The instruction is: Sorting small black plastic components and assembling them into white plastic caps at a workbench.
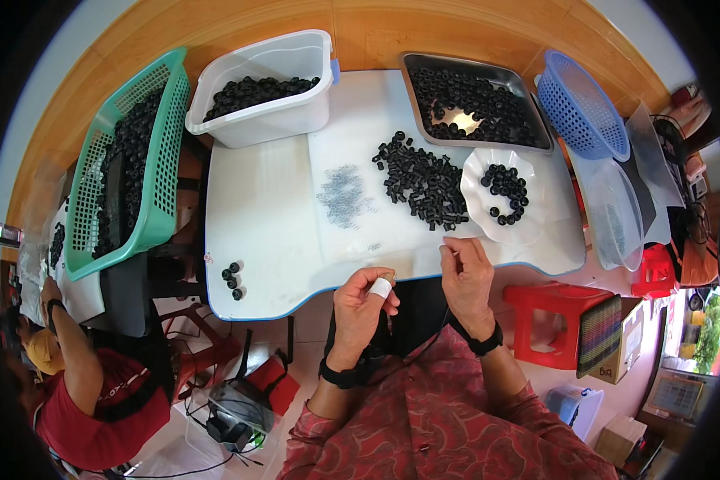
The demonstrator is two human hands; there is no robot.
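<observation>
My left hand [362, 310] is at the table's front edge, its fingers pinched together; a white wrap sits round one digit. Whatever it holds is too small to make out. My right hand [468, 282] is closed in a pinch beside it, apart from the left, just below a pile of short black cylindrical pieces [424, 182]. What its fingertips hold, if anything, is hidden. A white scalloped plate [482, 222] with round black pieces [506, 190] lies right of the pile. Tiny thin grey pieces [344, 197] are scattered on the white table [276, 232] left of it.
Along the back stand a white tub [272, 120] and a metal tray [488, 144], both with black pieces, and a blue basket [584, 104]. A green basket [156, 184] is at left. Several black pieces [232, 280] lie front left. A person [96, 400] works at left; a red stool [548, 320] stands right.
</observation>
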